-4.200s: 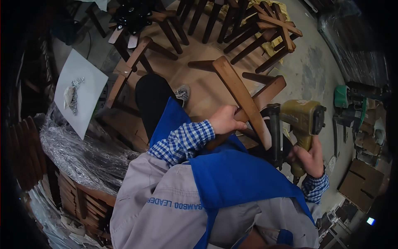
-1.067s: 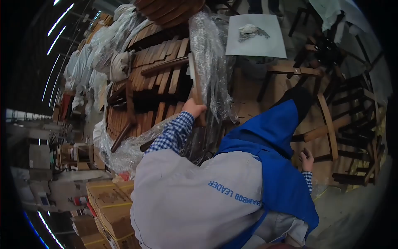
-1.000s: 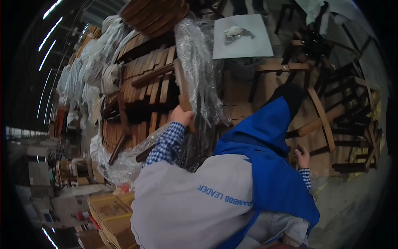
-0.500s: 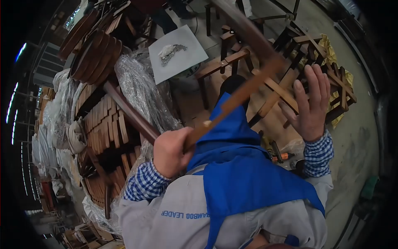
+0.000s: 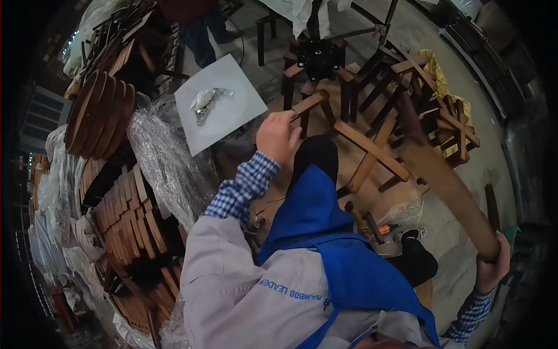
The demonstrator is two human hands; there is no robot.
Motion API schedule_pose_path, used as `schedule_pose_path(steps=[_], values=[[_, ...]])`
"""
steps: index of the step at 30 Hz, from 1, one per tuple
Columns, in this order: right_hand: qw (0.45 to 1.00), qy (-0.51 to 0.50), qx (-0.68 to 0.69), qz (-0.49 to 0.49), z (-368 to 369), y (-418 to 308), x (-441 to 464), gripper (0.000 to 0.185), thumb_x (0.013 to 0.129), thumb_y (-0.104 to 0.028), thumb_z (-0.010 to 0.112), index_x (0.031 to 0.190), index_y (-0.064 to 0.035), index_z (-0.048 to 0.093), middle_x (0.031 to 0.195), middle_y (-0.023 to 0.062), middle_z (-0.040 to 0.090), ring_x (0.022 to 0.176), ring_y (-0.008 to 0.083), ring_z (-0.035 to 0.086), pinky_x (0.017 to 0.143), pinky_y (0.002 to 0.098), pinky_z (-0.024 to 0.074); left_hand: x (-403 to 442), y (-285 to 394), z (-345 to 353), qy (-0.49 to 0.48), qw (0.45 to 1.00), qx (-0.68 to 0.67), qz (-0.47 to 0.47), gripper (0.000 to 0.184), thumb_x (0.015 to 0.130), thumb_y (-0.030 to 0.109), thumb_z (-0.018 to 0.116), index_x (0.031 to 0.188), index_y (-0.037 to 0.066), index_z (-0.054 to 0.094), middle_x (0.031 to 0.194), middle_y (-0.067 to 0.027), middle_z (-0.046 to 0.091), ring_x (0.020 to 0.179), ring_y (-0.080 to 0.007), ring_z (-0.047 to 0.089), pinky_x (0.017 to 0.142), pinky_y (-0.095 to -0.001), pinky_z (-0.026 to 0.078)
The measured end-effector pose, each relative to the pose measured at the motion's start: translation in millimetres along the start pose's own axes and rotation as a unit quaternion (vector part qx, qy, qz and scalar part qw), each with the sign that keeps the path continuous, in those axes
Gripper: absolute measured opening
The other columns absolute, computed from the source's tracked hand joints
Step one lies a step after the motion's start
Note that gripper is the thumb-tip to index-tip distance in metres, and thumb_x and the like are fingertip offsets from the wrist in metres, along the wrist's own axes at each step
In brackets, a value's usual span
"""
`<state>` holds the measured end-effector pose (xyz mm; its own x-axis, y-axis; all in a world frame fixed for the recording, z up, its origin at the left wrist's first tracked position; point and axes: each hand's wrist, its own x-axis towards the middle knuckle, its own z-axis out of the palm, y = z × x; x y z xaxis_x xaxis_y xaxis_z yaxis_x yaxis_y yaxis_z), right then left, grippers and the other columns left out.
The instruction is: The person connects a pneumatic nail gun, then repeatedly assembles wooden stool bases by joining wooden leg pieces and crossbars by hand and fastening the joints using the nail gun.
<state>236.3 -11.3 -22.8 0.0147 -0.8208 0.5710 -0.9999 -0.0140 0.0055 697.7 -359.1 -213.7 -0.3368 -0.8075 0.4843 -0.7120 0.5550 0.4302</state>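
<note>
On the right, my right hand (image 5: pixel 494 264) is wrapped around the lower end of a curved wooden frame (image 5: pixel 453 186). Its wide, light-brown bar slants up and away, and its darker far part is blurred. Another dark bar (image 5: pixel 492 206) rises beside that hand. My left hand (image 5: pixel 279 136) has its fingers curled beside a short brown crossbar (image 5: pixel 311 103) on a low wooden stand. Whatever those fingers hold, if anything, is hidden. In front of me, two crossed wooden bars (image 5: pixel 372 150) lie near the floor.
A white board (image 5: pixel 218 122) holding a small pile of metal hardware stands ahead-left. Plastic-wrapped stacks of wooden slats (image 5: pixel 131 212) and round wooden pieces (image 5: pixel 99 116) fill the left. Wooden stands (image 5: pixel 459 131) sit at the right. An orange-handled tool (image 5: pixel 386 228) lies near my foot. Another person's legs (image 5: pixel 203 41) are beyond.
The wooden frame has swung from my left hand to the right side, where my right hand now grips it. My left hand has moved forward to the stand. The view has shifted.
</note>
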Motion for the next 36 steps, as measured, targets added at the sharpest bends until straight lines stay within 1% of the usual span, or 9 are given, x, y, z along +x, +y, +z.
schedule_pose_path(steps=[2, 3, 5, 10, 18, 20, 23, 30, 36], values=[[0.995, -0.006, -0.003, 0.102, -12.7, 21.4, -24.2, 0.047, 0.071, 0.008, 0.069, 0.117, 0.0012, 0.059, 0.104, 0.0165, 0.067, 0.102, 0.0304, 0.066, 0.089, 0.0395, 0.052, 5.8, -72.4, 64.2, -0.124, 0.967, 0.139, -0.172, 0.053, 0.081, 0.029, 0.076, 0.122, 0.003, 0.056, 0.115, -0.016, 0.065, 0.109, -0.0332, 0.061, 0.094, -0.0403, 0.049], [0.981, -0.025, -0.002, 0.191, -18.0, 34.3, -34.8, 0.044, 0.074, 0.006, 0.067, 0.117, 0.0006, 0.06, 0.103, 0.0148, 0.067, 0.1, 0.0264, 0.065, 0.088, 0.0363, 0.0508, 3.0, -104.3, 93.1, -0.124, 0.968, 0.136, -0.171, 0.053, 0.081, 0.029, 0.076, 0.122, 0.003, 0.056, 0.115, -0.016, 0.065, 0.109, -0.0332, 0.061, 0.094, -0.0403, 0.049], [0.96, -0.038, -0.004, 0.277, -20.4, 37.2, -40.0, 0.041, 0.077, 0.003, 0.066, 0.117, -0.0001, 0.06, 0.102, 0.0131, 0.067, 0.098, 0.0224, 0.064, 0.086, 0.0331, 0.0496, 1.8, -148.6, 132.2, -0.306, 0.887, 0.207, -0.277, 0.066, 0.08, 0.038, 0.078, 0.13, 0.004, 0.051, 0.12, -0.0162, 0.064, 0.112, -0.0315, 0.061, 0.095, -0.0399, 0.05], [0.866, -0.039, 0.177, 0.466, -15.4, 5.6, -29.6, 0.038, 0.081, -0.016, 0.067, 0.114, 0.0004, 0.061, 0.097, 0.0075, 0.066, 0.088, 0.0167, 0.061, 0.082, 0.0304, 0.0471, 11.9, -136.0, 123.6, -0.444, 0.837, 0.067, -0.312, 0.061, 0.067, 0.036, 0.084, 0.116, 0.004, 0.067, 0.111, -0.0178, 0.069, 0.102, -0.0304, 0.066, 0.092, -0.0399, 0.052], [0.885, -0.031, 0.238, 0.399, -17.5, -33.7, 19.3, 0.042, 0.081, -0.023, 0.067, 0.116, -0.001, 0.06, 0.098, 0.0061, 0.066, 0.095, 0.0162, 0.061, 0.088, 0.0316, 0.0451, 34.4, -37.5, -25.8, -0.37, 0.893, 0.056, -0.251, 0.07, 0.071, 0.059, 0.08, 0.102, -0.003, 0.069, 0.099, -0.0178, 0.07, 0.088, -0.0278, 0.069, 0.079, -0.0354, 0.054], [0.899, -0.021, 0.25, 0.359, -12.1, -35.5, 30.6, 0.047, 0.078, -0.02, 0.069, 0.12, -0.0007, 0.058, 0.098, 0.0058, 0.065, 0.095, 0.0164, 0.062, 0.086, 0.0305, 0.0475, 35.2, -14.0, -66.0, -0.33, 0.848, -0.302, -0.285, 0.059, 0.08, 0.045, 0.079, 0.11, -0.004, 0.065, 0.095, -0.013, 0.07, 0.089, -0.0236, 0.069, 0.079, -0.0318, 0.054], [0.884, 0.01, 0.324, 0.338, 4.2, -57.7, 59.3, 0.045, 0.077, -0.013, 0.069, 0.119, 0.0006, 0.058, 0.098, 0.0069, 0.066, 0.092, 0.0155, 0.063, 0.083, 0.0285, 0.0489, 43.0, 52.3, -117.2, -0.381, 0.768, -0.446, -0.258, 0.05, 0.088, 0.027, 0.075, 0.122, -0.004, 0.054, 0.1, -0.0121, 0.067, 0.086, -0.0191, 0.067, 0.075, -0.0299, 0.054], [0.855, -0.03, 0.476, 0.204, 27.8, -138.7, 97.9, 0.039, 0.069, -0.01, 0.074, 0.105, 0.0029, 0.062, 0.088, 0.0057, 0.067, 0.081, 0.0126, 0.063, 0.072, 0.0276, 0.0509, 13.8, 146.8, -145.3, -0.325, 0.702, -0.601, -0.199, 0.046, 0.089, 0.013, 0.07, 0.125, -0.003, 0.047, 0.111, -0.0129, 0.063, 0.092, -0.0213, 0.067, 0.085, -0.0324, 0.053], [0.893, -0.067, 0.408, 0.177, 51.8, -157.2, 80.9, 0.036, 0.063, -0.014, 0.077, 0.092, 0.0028, 0.065, 0.077, 0.0133, 0.066, 0.07, 0.019, 0.066, 0.067, 0.0306, 0.052, 1.5, 196.2, -159.2, -0.373, 0.669, -0.618, -0.18, 0.056, 0.089, 0.011, 0.07, 0.136, -0.004, 0.043, 0.117, -0.0128, 0.063, 0.094, -0.0202, 0.066, 0.085, -0.0314, 0.052]])
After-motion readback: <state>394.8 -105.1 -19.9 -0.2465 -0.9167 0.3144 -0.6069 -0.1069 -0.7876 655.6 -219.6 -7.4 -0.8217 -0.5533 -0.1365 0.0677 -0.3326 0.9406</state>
